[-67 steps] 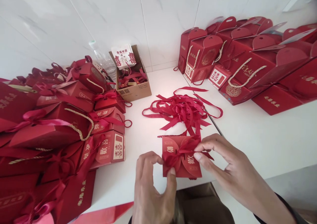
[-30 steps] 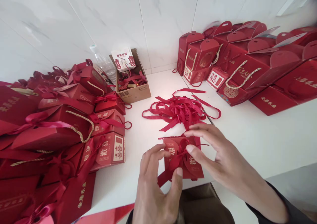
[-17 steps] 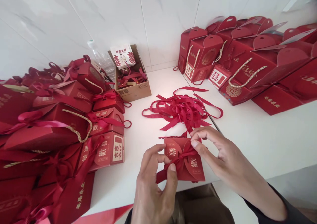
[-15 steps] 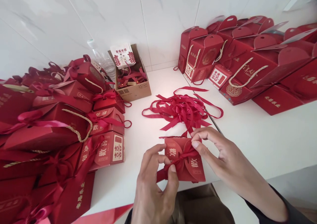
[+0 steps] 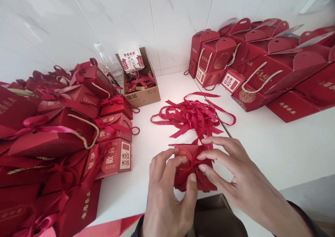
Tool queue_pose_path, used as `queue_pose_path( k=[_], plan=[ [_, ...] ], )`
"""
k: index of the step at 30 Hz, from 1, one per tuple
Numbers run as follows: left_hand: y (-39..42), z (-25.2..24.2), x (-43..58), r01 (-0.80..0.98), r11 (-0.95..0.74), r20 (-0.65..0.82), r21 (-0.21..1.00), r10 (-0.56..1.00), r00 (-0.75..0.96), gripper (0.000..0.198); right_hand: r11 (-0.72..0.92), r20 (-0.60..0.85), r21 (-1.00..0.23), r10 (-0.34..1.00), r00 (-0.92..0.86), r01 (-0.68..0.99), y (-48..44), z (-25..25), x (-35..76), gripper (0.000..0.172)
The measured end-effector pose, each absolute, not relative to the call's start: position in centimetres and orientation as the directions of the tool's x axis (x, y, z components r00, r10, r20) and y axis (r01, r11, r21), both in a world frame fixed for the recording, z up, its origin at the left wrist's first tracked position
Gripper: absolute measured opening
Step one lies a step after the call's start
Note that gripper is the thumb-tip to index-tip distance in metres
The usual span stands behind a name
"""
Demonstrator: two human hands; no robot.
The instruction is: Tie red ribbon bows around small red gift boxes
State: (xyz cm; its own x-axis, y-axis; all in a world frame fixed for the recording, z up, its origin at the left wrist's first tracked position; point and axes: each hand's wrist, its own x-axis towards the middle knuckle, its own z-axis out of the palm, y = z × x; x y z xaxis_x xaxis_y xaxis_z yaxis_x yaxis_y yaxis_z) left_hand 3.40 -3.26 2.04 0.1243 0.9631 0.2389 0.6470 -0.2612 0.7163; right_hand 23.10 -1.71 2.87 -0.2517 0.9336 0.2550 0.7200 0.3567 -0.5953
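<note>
A small red gift box (image 5: pixel 187 150) with gold lettering lies on the white table in front of me. Dark red ribbon (image 5: pixel 193 163) crosses its top and gathers into a bow near the middle. My left hand (image 5: pixel 170 188) curls around the box's left side, its thumb and index finger closed on the ribbon left of the knot. From the right, my right hand (image 5: pixel 230 167) pinches the ribbon near the knot between thumb and index finger. Just beyond the box lies a loose heap of red ribbons (image 5: pixel 192 115). My fingers partly cover the box's lettering.
Finished-looking red boxes with bows (image 5: pixel 65 132) crowd the left side. An open cardboard box (image 5: pixel 142 97) with ribbon bits and a printed white card (image 5: pixel 132 59) stands against the tiled wall. Red handled boxes (image 5: pixel 261 59) line the right back.
My right hand has moved left and inward, from the box's far right corner to the bow. My left thumb has shifted right, nearer the knot. The ribbon now sits bunched up.
</note>
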Motion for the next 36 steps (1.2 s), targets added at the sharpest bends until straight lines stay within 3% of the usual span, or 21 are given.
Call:
queue_pose_path(
  k=[3,10,15,18,25,30,36],
  plan=[
    [-2.7,1.6,3.8,0.678,-0.302,0.276,0.67,0.949,0.149,0.016,0.391,0.291,-0.566,0.919,-0.268,0.726,-1.5,2.8,22.9,0.01],
    [-2.5,1.4,3.9,0.65,-0.294,0.286,0.7,0.95,0.122,0.018,0.394,0.345,-0.553,0.91,-0.229,0.734,-1.6,2.8,23.2,0.008],
    [-2.5,1.8,4.4,0.635,-0.328,0.307,0.699,0.94,0.148,0.025,0.362,0.3,-0.59,0.928,-0.221,0.722,-1.8,2.7,23.3,0.009],
    [-2.5,1.8,4.6,0.635,-0.305,0.3,0.71,0.946,0.119,0.016,0.331,0.268,-0.609,0.941,-0.205,0.72,-1.9,2.7,23.5,0.011],
    [-2.7,1.6,4.1,0.617,-0.268,0.269,0.74,0.958,0.094,0.02,0.335,0.273,-0.558,0.938,-0.214,0.759,-2.4,3.6,22.9,0.012],
    [-3.1,1.3,4.0,0.553,-0.23,0.216,0.8,0.972,0.093,0.021,0.345,0.199,-0.599,0.938,-0.283,0.723,-2.0,3.4,21.5,0.004],
    [-3.2,1.3,3.9,0.562,-0.227,0.226,0.795,0.971,0.072,0.019,0.293,0.142,-0.65,0.953,-0.267,0.701,-1.9,3.3,21.5,0.01]
  ],
)
